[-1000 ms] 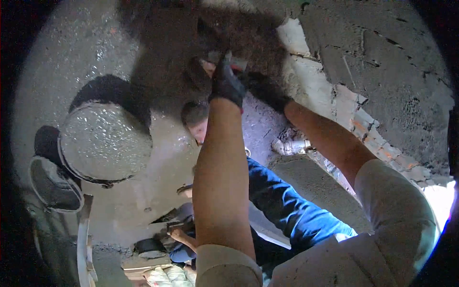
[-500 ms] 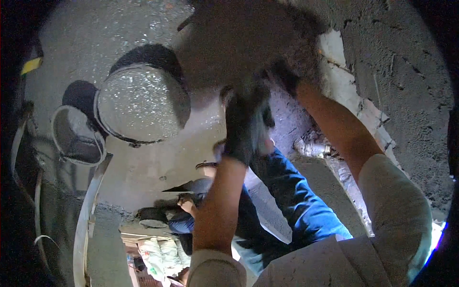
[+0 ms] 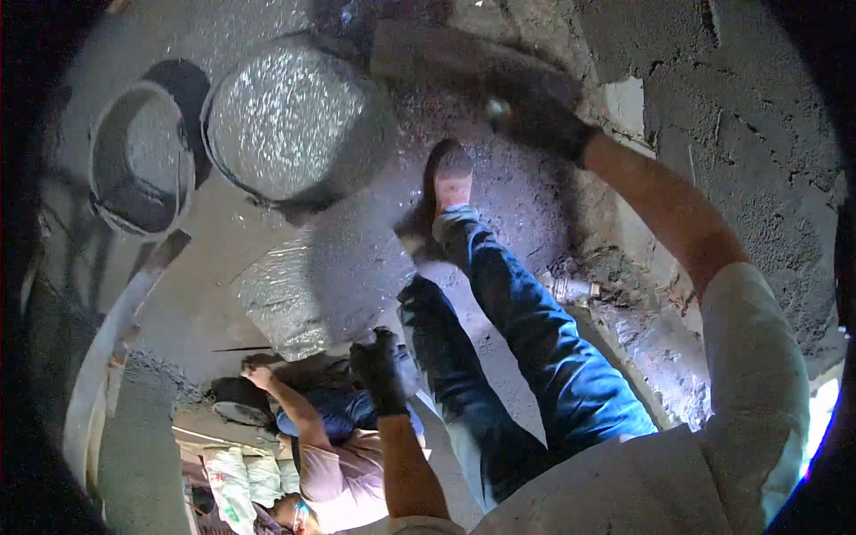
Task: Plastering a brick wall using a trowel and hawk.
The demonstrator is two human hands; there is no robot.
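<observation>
My right hand [image 3: 548, 120], in a dark glove, is closed round the grip of a long, flat plastering trowel [image 3: 437, 58]. The trowel lies against dark, rough mortar beyond my outstretched foot. Nearer my body, my gloved left hand [image 3: 382, 370] is closed at the near right corner of a flat, square hawk [image 3: 276, 299] with a wet grey surface. The hawk's grip is hidden, and a shadow covers its right part. A wide bucket [image 3: 290, 125] of glistening wet mortar stands beyond the hawk.
Left of the wide bucket stands a smaller bucket [image 3: 143, 160]. A long pale strip [image 3: 116, 348] rises at the left. Another person [image 3: 334, 455] is low at the lower left, close to my left arm, near pale sacks [image 3: 236, 490]. A pipe fitting [image 3: 575, 290] juts out right of my legs.
My hands have moved apart: the left has come back toward my body, the right has stayed far out. The hawk's wet face now shows beside the wide bucket. My view has shifted.
</observation>
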